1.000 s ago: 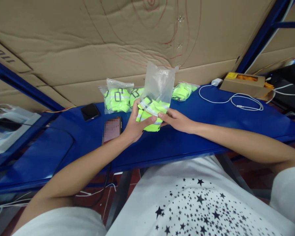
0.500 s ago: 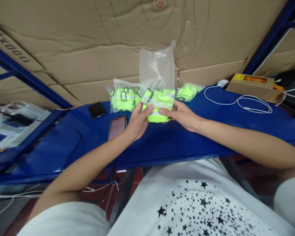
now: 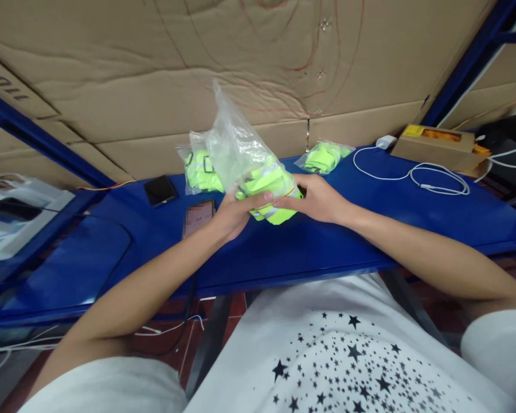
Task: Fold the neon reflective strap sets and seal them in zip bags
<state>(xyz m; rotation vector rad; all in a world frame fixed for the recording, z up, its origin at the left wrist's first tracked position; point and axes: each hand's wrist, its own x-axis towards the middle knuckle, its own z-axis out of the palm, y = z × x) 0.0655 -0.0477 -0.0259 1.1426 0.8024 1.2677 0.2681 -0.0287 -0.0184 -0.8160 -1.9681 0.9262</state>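
A folded neon-yellow reflective vest (image 3: 279, 213) with silvery bands is between my two hands, above the desk. A clear plastic bag (image 3: 236, 137) covers its upper part, and the bag's slack end rises and leans to the left. The vest's lower end seems to stick out past a thin red line along the bag's edge. My left hand (image 3: 237, 213) grips the left side, thumb on top. My right hand (image 3: 320, 198) grips the right side, its thumb also on the front. The fingers beneath are hidden.
On the blue desk (image 3: 327, 246) lie bagged yellow vests to the left (image 3: 202, 172) and right (image 3: 324, 158). A black phone (image 3: 160, 190), a lit phone (image 3: 198, 217), a white charging cable (image 3: 441, 175) and a cardboard box (image 3: 434, 150) also lie there. A cardboard wall (image 3: 155, 103) stands behind.
The bag's slack end has swung from upright to leaning left, and the vest has tilted in my hands. Both hands keep their grip. The whole view has shifted slightly.
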